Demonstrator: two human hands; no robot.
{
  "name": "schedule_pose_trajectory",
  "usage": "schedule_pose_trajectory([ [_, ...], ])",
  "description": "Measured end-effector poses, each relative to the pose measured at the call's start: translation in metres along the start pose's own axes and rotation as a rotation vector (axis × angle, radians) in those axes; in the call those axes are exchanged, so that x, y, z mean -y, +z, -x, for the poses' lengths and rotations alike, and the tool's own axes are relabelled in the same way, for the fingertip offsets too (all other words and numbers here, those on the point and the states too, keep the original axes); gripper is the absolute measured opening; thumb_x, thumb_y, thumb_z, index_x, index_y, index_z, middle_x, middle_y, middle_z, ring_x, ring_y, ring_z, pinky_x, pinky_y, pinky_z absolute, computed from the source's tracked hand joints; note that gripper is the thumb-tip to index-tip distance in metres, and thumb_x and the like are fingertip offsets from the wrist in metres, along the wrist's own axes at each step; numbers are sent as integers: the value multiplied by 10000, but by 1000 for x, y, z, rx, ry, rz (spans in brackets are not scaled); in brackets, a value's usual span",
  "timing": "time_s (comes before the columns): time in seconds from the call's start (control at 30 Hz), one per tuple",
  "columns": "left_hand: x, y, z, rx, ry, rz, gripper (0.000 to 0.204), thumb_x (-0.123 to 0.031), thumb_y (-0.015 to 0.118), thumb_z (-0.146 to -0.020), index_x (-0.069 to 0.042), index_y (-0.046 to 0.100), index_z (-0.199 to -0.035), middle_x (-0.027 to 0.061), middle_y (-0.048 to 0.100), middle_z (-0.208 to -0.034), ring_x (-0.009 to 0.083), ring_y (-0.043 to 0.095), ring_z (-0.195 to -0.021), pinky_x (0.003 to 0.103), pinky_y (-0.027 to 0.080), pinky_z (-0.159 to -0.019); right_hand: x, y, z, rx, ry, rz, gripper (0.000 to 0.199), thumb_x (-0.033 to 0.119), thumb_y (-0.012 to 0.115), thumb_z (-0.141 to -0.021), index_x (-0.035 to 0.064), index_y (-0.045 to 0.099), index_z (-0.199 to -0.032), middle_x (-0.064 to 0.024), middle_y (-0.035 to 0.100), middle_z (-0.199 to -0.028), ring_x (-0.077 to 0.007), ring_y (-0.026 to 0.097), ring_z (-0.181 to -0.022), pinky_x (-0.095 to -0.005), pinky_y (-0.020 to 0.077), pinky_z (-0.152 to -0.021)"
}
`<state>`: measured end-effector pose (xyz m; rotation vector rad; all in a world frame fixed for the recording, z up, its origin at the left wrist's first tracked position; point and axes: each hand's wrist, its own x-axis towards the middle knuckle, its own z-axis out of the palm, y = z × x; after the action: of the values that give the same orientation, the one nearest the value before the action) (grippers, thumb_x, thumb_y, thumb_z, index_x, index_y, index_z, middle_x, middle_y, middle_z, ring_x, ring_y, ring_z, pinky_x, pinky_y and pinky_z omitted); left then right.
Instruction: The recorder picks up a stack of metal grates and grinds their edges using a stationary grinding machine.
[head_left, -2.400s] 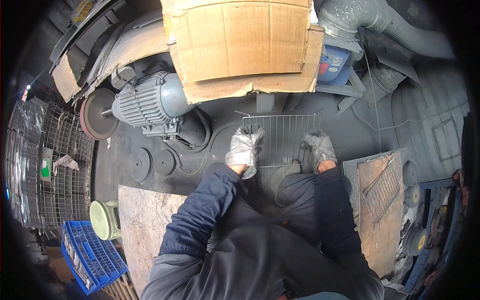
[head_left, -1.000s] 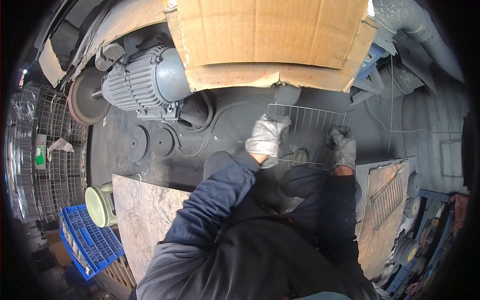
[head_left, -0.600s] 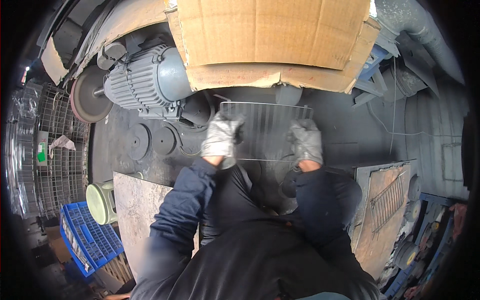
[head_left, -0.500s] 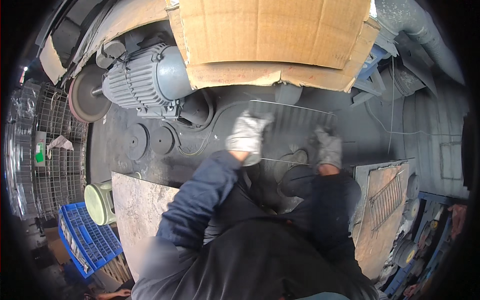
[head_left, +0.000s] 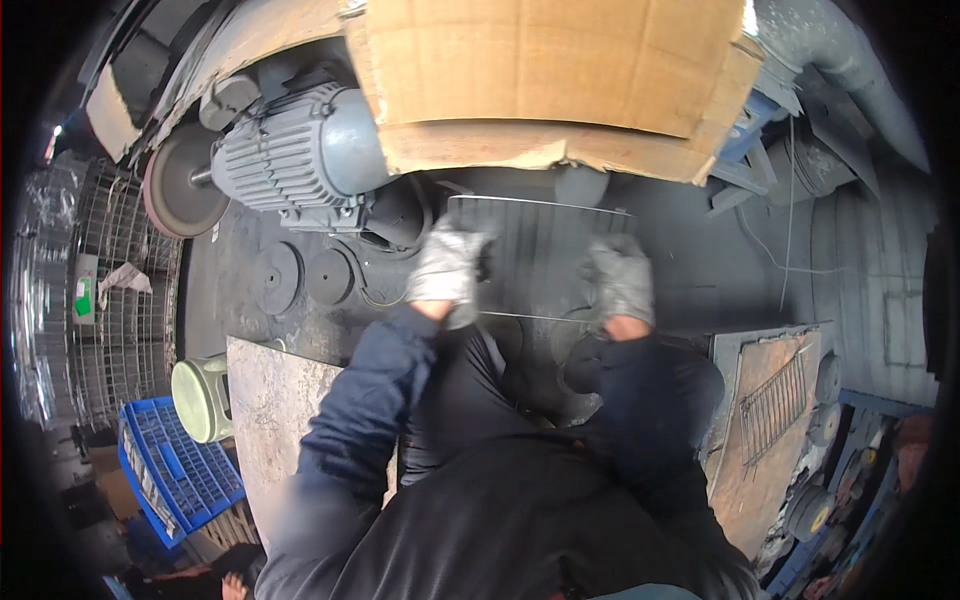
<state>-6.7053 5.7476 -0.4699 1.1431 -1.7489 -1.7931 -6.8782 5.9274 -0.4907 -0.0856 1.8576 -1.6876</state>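
Both my hands wear grey-white work gloves. Between them is a thin rectangular wire rack (head_left: 540,203), its long edge wires plain and its inner bars smeared by motion. My left hand (head_left: 447,268) is closed on the rack's left side, and my right hand (head_left: 623,280) grips its right side. The rack hangs over the dark floor in front of my knees, below a large cardboard sheet. Another wire rack (head_left: 773,404) lies on a worn board (head_left: 740,490) to my right.
A grey motor (head_left: 285,160) with a round wheel (head_left: 188,182) stands at upper left. Flat discs (head_left: 278,277) lie near it. Cardboard (head_left: 550,70) overhangs the far side. A green stool (head_left: 200,400), blue crate (head_left: 178,470) and wire basket (head_left: 125,320) are at left.
Both hands have shifted left, carrying the wire rack with them. The motor and boards appear slightly displaced in the picture, as the head view has moved a little.
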Motion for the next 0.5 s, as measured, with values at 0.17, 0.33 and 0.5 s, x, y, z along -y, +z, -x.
schedule_pose_trajectory([
  [0.17,18,101,-8,122,178,24,252,-260,772,-869,-37,656,-845,68,628,-642,191,584,-547,344,485,-526,-5,-108,-26,-118,-138,-77,130,177,722,-931,70,650,-943,-6,585,-709,-129,546,-578,-292,451,-536],
  [0.33,80,46,-39,-134,996,-999,302,-314,744,-902,-32,703,-1003,142,706,-770,302,691,-737,382,520,-625,-10,-69,-42,-9,-19,28,258,187,780,-888,43,646,-1056,-59,668,-830,-166,636,-631,-320,534,-549],
  [0.5,34,-49,1,314,50,-483,411,-431,562,-1004,-55,728,-1018,198,716,-953,308,681,-904,433,496,-811,-9,12,-12,49,63,30,315,210,760,-905,12,663,-1129,-38,671,-822,-176,641,-686,-331,526,-580],
])
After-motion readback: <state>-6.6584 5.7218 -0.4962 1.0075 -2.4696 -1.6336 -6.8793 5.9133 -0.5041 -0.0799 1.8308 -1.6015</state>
